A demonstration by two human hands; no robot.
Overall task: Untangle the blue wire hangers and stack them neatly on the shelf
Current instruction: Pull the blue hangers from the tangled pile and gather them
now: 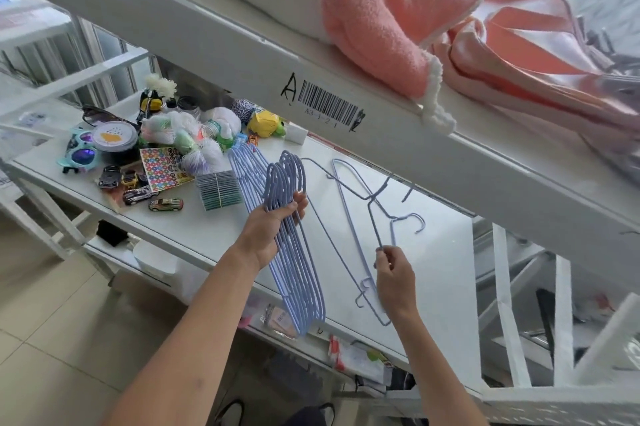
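I seem to be in a stockroom or warehouse storage area, not a home. In front of me stands white metal racking: the upper shelf rail (242,55) at twelve o'clock carries a barcode label (329,107) with a handwritten "A" and a location code. Mixed goods crowd the lower shelf (433,287) at ten o'clock: toy cars (166,204), sunglasses (81,153), a sticker sheet (162,167). Pink towels (388,10) lie at one o'clock, above pale floor tiles (52,339).

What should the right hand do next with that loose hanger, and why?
Probably lift it clear and lay it onto the bundle in the left hand. The right hand pinches one loose hanger whose wires still cross another on the shelf, so freeing it comes first.
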